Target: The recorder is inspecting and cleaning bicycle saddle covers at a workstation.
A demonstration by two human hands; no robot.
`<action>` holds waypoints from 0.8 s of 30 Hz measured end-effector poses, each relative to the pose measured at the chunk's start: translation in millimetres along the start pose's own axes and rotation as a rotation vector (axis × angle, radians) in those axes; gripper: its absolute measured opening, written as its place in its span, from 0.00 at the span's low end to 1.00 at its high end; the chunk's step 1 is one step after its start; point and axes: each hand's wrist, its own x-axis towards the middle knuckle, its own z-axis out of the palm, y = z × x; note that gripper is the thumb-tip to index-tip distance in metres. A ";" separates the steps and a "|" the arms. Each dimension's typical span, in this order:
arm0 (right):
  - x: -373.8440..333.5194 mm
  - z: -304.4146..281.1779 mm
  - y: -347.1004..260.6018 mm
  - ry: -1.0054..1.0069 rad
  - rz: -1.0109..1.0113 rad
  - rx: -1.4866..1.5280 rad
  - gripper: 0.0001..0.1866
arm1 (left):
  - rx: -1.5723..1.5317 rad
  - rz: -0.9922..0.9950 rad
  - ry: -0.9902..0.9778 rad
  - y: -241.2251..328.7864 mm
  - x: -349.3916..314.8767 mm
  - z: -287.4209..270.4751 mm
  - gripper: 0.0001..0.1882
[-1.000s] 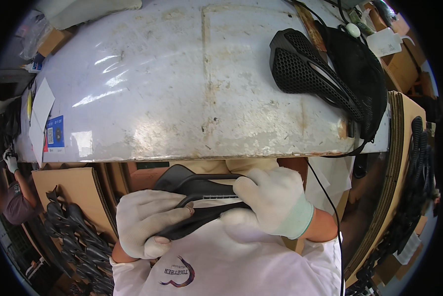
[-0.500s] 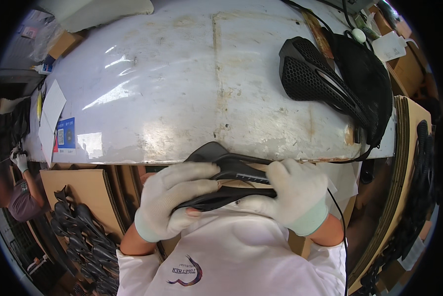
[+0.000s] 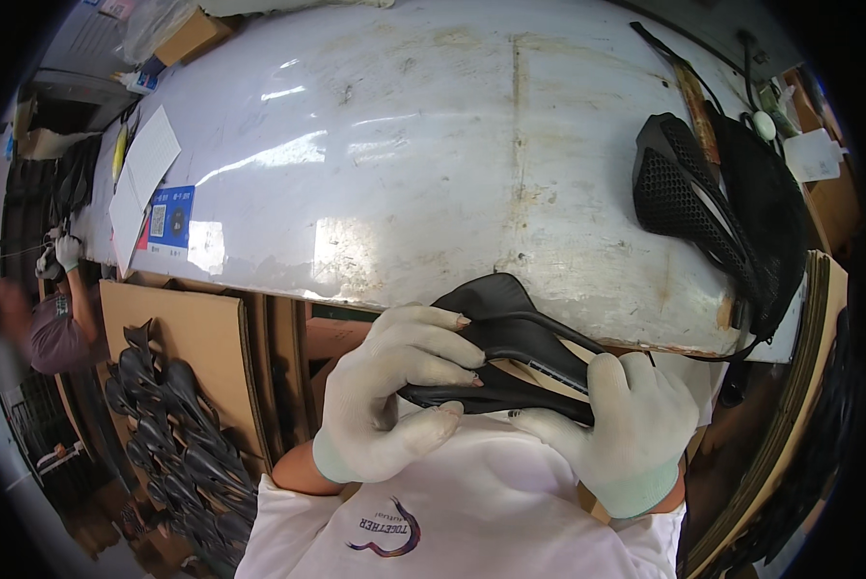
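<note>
Item in hand: we are gripping a black bicycle saddle point(image 3: 510, 352) off the desk's point(image 3: 404, 174) near edge, left hand point(image 3: 389, 391) and right hand point(image 3: 635, 429) fingers curled around it, handling seemingly unfinished, nothing set down.

White knit gloves with pale green cuffs, left grip point(image 3: 394, 391), right grip point(image 3: 635, 429), white printed T-shirt

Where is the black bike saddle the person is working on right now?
In the head view, the black saddle is low and centre, gripped between the gloved left hand and right hand, just over the near edge of the white table.
</note>
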 end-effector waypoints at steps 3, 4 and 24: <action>0.7 -6.8 -5.5 -0.056 0.011 -0.051 0.38 | -0.143 -0.016 -0.060 -4.2 2.6 -7.7 0.13; 1.4 -7.9 -6.8 -0.066 0.023 -0.049 0.39 | -0.145 -0.011 -0.071 -3.8 3.1 -8.8 0.13; 18.7 -0.8 -8.9 -0.056 0.046 -0.012 0.35 | 0.066 0.066 0.176 0.5 12.5 5.5 0.16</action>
